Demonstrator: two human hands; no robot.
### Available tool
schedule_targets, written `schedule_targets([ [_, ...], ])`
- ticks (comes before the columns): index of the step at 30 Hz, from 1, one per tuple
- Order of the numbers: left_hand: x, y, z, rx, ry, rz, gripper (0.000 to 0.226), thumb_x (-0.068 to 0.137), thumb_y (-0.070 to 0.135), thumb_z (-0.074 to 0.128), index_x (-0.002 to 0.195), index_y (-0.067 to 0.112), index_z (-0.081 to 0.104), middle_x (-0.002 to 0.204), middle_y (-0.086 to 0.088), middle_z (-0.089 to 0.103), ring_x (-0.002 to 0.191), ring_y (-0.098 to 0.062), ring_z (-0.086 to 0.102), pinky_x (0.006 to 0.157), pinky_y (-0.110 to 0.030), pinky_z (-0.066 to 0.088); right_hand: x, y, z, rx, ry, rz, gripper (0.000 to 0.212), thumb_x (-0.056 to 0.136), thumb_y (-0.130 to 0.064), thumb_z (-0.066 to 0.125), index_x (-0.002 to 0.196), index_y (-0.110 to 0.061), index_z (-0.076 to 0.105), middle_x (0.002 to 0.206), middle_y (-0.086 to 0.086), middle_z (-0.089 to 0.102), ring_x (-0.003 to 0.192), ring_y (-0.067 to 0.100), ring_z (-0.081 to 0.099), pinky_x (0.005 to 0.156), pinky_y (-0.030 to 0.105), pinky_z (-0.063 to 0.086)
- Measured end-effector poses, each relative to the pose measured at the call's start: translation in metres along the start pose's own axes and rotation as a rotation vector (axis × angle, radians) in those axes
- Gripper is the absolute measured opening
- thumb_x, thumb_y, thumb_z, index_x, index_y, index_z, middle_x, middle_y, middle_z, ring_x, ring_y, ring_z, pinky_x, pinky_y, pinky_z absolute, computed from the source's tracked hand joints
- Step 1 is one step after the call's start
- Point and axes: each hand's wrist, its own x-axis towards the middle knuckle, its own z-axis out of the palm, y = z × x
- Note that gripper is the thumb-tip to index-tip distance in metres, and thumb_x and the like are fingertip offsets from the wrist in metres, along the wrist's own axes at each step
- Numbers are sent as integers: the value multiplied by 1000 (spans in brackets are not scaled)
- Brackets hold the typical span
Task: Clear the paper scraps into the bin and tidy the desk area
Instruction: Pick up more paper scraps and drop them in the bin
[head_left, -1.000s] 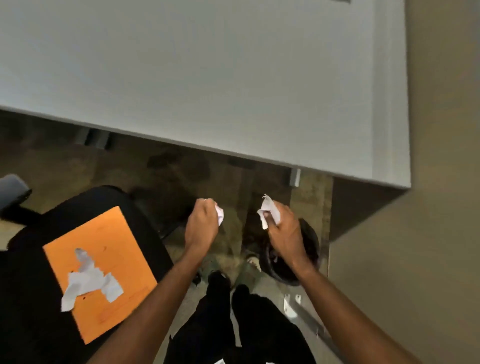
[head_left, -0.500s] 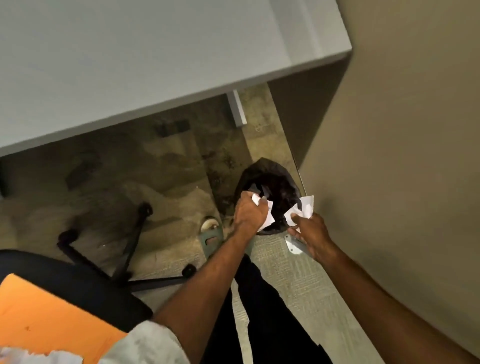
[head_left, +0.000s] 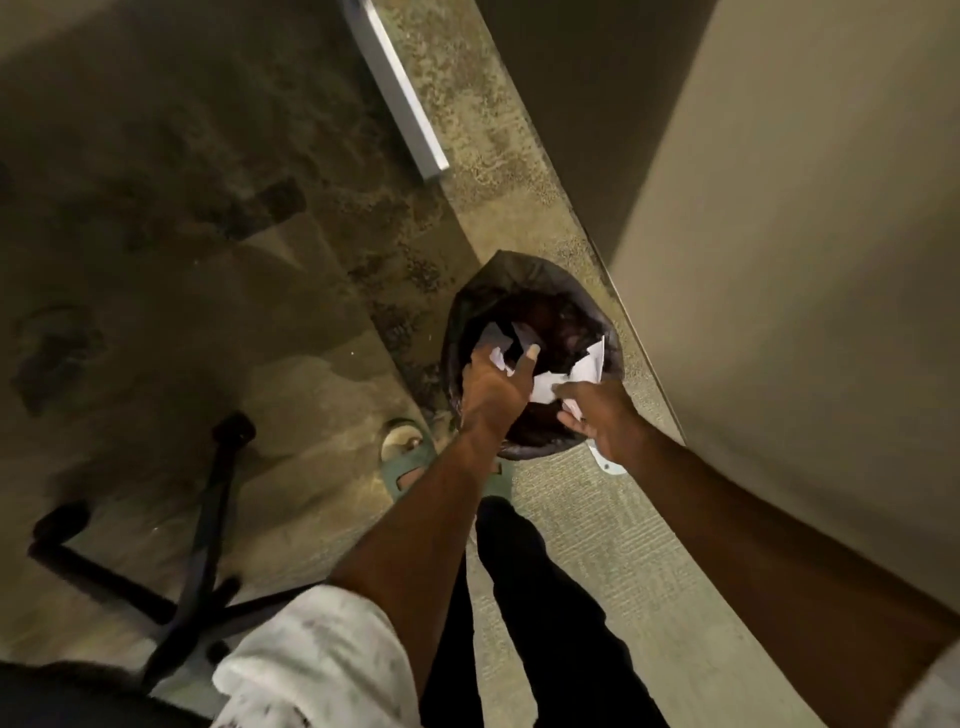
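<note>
Above black-lined bin (head_left: 524, 267), left hand (head_left: 496, 387) spread with white scrap (head_left: 498, 358) beneath it, right hand (head_left: 600, 418) pinching larger scrap (head_left: 587, 366)

An office: carpet (head_left: 597, 519), swivel-chair base (head_left: 197, 571), lined bin (head_left: 524, 275).

Your paper scraps (head_left: 545, 388) look matt white and crumpled. The bin (head_left: 522, 273) wears a glossy, wrinkled black plastic liner. Beneath lies rough, mottled carpet (head_left: 597, 519). Your sleeve (head_left: 322, 654) is soft white cloth; the chair base (head_left: 208, 545) is matt black.
</note>
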Motion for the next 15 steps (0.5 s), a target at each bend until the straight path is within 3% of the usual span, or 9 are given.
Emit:
schedule_targets([
  [2, 4, -8, 2, -14, 23, -7, 76, 85, 58, 70, 124, -6, 59, 118, -26, 67, 114, -39, 63, 94, -41, 51, 10, 6, 4, 21, -26, -15, 56, 84, -8, 78, 134, -5, 52, 126, 12, 62, 99, 21, 63, 71, 30, 59],
  [4, 3, -9, -2, -4, 0, 8, 68, 92, 49, 67, 131, -5, 54, 124, -24, 65, 119, -38, 60, 96, -39, 50, 14, 12, 6, 38, -51, -34, 74, 83, -12, 80, 145, -7, 40, 133, 11, 59, 104, 21, 62, 77, 32, 58],
  [6, 0, -12, -5, 63, -8, 53, 62, 97, 43, 63, 135, -4, 50, 128, -23, 61, 122, -38, 58, 96, -39, 47, 11, 17, 4, -57, -32, -108, 68, 84, -18, 80, 141, -8, 44, 128, 9, 62, 106, 23, 64, 77, 30, 56],
  [8, -10, -9, -12, 188, -35, 123, 62, 98, 45, 59, 137, -2, 48, 131, -23, 57, 122, -39, 56, 96, -42, 47, 1, 20, 0, -339, 55, -310, 56, 87, -26, 77, 134, -7, 52, 123, 11, 65, 110, 26, 65, 77, 28, 54],
  [10, -27, -1, -22, 405, -69, 184, 66, 100, 52, 50, 145, 4, 39, 143, -19, 47, 132, -38, 48, 104, -47, 45, -15, 22, -7, -604, 102, -513, 51, 91, -31, 71, 133, -7, 54, 126, 14, 61, 116, 29, 60, 91, 36, 53],
  [13, -61, 21, -45, 754, -28, 257, 74, 101, 60, 33, 159, 16, 19, 166, -9, 21, 155, -34, 14, 122, -53, 26, -54, 19, -17, -807, 131, -688, 50, 99, -37, 55, 136, -3, 54, 132, 20, 58, 123, 36, 55, 100, 42, 48],
  [15, -90, 41, -68, 838, 13, 326, 78, 102, 64, 24, 161, 17, 9, 170, -6, 9, 157, -29, 0, 125, -53, 14, -95, 9, -25, -881, 208, -797, 57, 102, -44, 42, 138, -2, 55, 138, 20, 58, 130, 36, 53, 106, 42, 45],
])
